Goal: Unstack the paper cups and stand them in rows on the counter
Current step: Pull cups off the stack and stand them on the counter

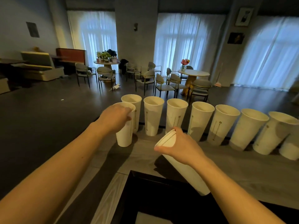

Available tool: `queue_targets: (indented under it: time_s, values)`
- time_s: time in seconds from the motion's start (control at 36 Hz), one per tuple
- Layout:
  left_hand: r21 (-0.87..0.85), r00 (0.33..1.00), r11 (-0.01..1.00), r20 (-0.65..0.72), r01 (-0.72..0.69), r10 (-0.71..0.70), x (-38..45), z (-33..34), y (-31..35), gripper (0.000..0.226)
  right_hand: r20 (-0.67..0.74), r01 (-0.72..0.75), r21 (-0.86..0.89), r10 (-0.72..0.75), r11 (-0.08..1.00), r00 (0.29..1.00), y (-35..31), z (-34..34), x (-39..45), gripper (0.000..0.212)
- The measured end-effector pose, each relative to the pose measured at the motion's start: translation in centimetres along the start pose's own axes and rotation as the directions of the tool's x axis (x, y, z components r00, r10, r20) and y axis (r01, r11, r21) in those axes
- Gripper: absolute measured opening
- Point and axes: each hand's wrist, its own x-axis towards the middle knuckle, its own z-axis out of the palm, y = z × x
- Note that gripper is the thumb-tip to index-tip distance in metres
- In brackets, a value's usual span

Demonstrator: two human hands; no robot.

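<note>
Several tall white paper cups (153, 116) stand upright in a row along the far edge of the grey counter (242, 172). My left hand (115, 118) grips the rim of a single cup (124, 136) that stands in front of the row's left end. My right hand (181, 145) holds a short stack of nested cups (187, 173), tilted with its rims pointing up and left and its base toward me. One more cup (289, 149) stands at the right edge, in front of the row.
A dark recessed opening (161, 199) lies in the counter close to me. Beyond the counter is a room with round tables (193, 73), chairs (165, 85) and curtained windows. The counter's left edge drops off just left of the held cup.
</note>
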Motion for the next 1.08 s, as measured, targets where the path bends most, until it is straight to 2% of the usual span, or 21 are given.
queue_targets:
  time_s: [0.11,0.39,0.5,0.56,0.58,0.64,0.69,0.72,0.75,0.78,0.81,0.86,0.89,0.97,1.08]
  values:
    - [0.047,1.000,0.999,0.023,-0.015,0.014,0.8,0.4,0.0,0.021,-0.025,0.011,0.032,-0.011,0.999,1.000,0.3,-0.1,-0.2,0.100]
    - [-0.022,0.996,0.999,0.083,-0.030,0.032,0.3,0.1,-0.5,0.022,-0.037,0.019,0.104,-0.015,0.994,0.999,0.7,-0.2,-0.8,0.105]
    - [-0.037,0.994,0.999,0.108,-0.008,0.012,0.3,0.1,-0.4,0.029,-0.038,0.020,0.110,-0.016,0.994,0.999,0.9,-0.6,-1.4,0.103]
    - [-0.065,0.995,0.998,0.103,0.026,-0.019,0.3,-0.1,-0.6,0.042,-0.037,0.029,0.116,-0.025,0.993,0.999,0.9,-0.9,-1.7,0.101]
    - [-0.071,0.998,0.997,0.062,0.031,-0.027,0.3,-0.3,-0.7,0.055,-0.034,0.033,0.120,-0.029,0.992,0.999,0.9,-1.0,-1.9,0.102]
    - [-0.027,0.993,1.000,-0.121,-0.001,-0.002,0.0,-1.1,-0.2,0.068,-0.029,0.039,0.138,-0.035,0.990,0.999,0.9,-1.2,-2.1,0.106]
    - [-0.086,0.947,0.996,-0.320,-0.032,0.002,-0.6,-2.1,1.9,0.059,-0.023,0.047,0.174,-0.044,0.984,0.999,0.8,-1.4,-2.3,0.116]
    - [-0.199,0.938,0.979,-0.347,-0.046,-0.026,-1.1,-2.5,3.4,0.050,-0.019,0.055,0.192,-0.052,0.980,0.998,0.6,-1.4,-2.4,0.120]
    - [-0.354,0.955,0.933,-0.292,-0.056,-0.054,-1.6,-2.7,4.9,0.043,-0.020,0.068,0.208,-0.065,0.976,0.998,0.5,-1.5,-2.5,0.123]
    - [-0.514,0.988,0.857,-0.153,-0.049,-0.035,-2.2,-2.9,6.4,0.038,-0.026,0.079,0.226,-0.075,0.971,0.997,0.4,-1.4,-2.5,0.125]
    - [-0.636,0.998,0.771,0.023,-0.028,0.056,-2.6,-2.9,7.8,0.035,-0.035,0.087,0.247,-0.080,0.965,0.996,0.3,-1.3,-2.4,0.125]
    - [-0.703,0.926,0.711,0.277,0.014,0.256,-3.6,-2.7,9.8,0.037,-0.055,0.103,0.278,-0.091,0.955,0.994,0.0,-1.2,-2.5,0.123]
    - [-0.694,0.897,0.719,0.332,0.023,0.291,-3.9,-2.5,10.4,0.036,-0.062,0.109,0.282,-0.096,0.953,0.994,0.0,-1.1,-2.5,0.118]
    - [-0.697,0.921,0.717,0.297,0.028,0.252,-4.0,-2.1,11.0,0.025,-0.089,0.155,0.265,-0.136,0.952,0.987,0.2,-1.1,-2.5,0.081]
    - [-0.733,0.940,0.678,0.270,0.059,0.210,-4.0,-2.1,11.2,0.018,-0.105,0.212,0.247,-0.191,0.946,0.976,0.6,-1.3,-2.4,0.070]
